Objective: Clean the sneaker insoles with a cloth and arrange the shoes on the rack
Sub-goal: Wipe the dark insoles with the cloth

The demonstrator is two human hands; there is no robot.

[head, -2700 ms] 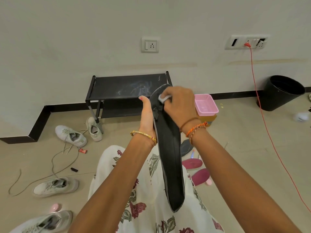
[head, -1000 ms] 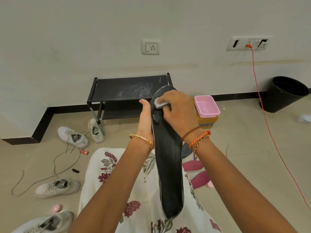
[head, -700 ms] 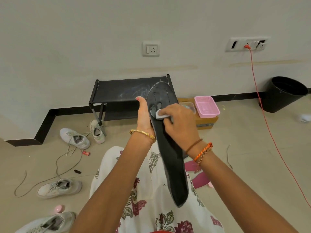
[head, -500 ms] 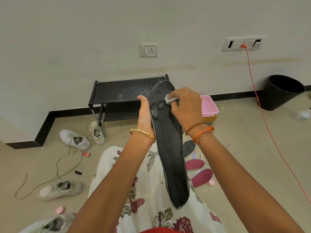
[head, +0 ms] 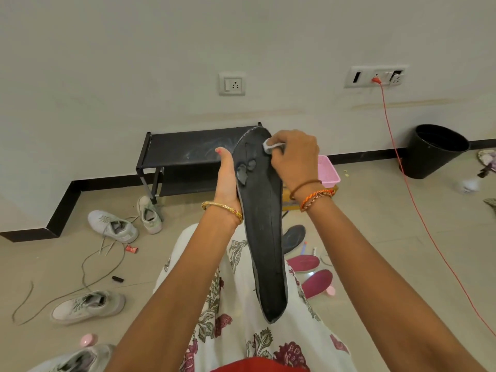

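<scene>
Up over her lap, the black insole stands on end, left hand gripping its upper edge, right hand fingers pinching a cloth against the toe. It looks light and floppy; best supported near mid-length.

- Insole — black, with a paler grey edge.
- Cloth at its 12 o'clock end: pale grey-white.
- Shoe rack: black, whitish smears on the top shelf.
- Basket at 3 o'clock of the rack: pink.
- Sneakers at 9 o'clock: white.
- Garment — white, maroon flowers, green leaves.
- Bin: black.
- Cable: red-orange.
</scene>
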